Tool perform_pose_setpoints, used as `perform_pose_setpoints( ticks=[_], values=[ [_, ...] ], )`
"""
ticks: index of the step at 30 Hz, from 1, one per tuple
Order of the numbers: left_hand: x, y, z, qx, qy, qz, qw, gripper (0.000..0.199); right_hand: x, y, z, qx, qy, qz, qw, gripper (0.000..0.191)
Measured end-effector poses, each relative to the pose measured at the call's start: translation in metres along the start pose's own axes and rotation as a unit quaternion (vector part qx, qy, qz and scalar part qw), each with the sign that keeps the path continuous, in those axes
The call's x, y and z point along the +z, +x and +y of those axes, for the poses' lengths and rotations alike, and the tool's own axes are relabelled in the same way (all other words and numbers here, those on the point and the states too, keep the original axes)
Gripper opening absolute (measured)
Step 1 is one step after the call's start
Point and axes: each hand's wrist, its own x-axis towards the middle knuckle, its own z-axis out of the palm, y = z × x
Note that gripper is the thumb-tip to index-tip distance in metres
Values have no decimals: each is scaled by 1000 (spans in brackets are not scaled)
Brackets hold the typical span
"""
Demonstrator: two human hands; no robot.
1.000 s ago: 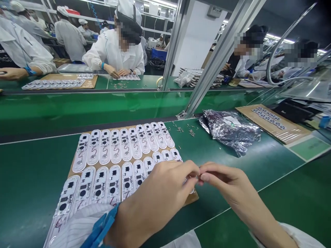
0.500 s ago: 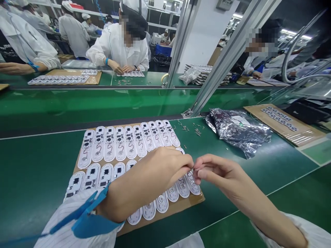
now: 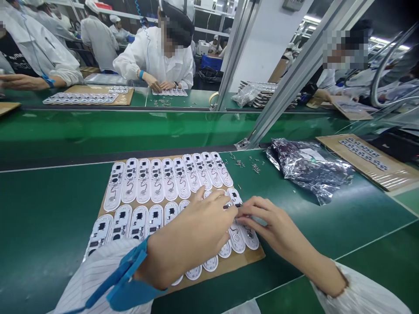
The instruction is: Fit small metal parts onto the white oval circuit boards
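Observation:
White oval plastic housings fitted with small circuit boards lie in two rows on a cardboard sheet (image 3: pixel 258 257). My left hand (image 3: pixel 199 222) reaches over the lower row, covering part of it, its fingers bent at the right-end housing (image 3: pixel 234 196). From the other side my right hand (image 3: pixel 271 220) meets it there, thumb and fingers pinched together on the same housing. Both sets of fingertips nearly touch, and whatever small part sits between them is hidden. A blue wrist strap (image 3: pixel 131 283) circles my left wrist.
Small metal parts (image 3: pixel 255 168) lie scattered behind the sheet. To the right are a silvery plastic bag (image 3: pixel 310 165) and another cardboard sheet (image 3: pixel 347 148) with boards. A metal post (image 3: pixel 294 78) slants up from the table's back edge. Across the divider a co-worker (image 3: pixel 163 65) handles similar pieces.
Both hands have come down from above the sheet onto the right-end housing. My left hand's fingers have spread somewhat. The camera view has shifted slightly left.

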Motion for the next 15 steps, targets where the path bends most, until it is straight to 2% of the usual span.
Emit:
perform_pose_setpoints(
  ticks=[7, 12, 15],
  values=[
    [5, -7, 15, -3, -24, -71, 997, 29, 9, -2, 9, 3, 0, -15, 1000, 27],
    [5, 1, 15, -24, -38, -155, 987, 65, 11, -2, 10, 23, -2, -25, 999, 30],
    [3, 5, 15, -28, -40, -182, 982, 69, 10, -2, 9, 39, 14, -36, 999, 30]
  ],
)
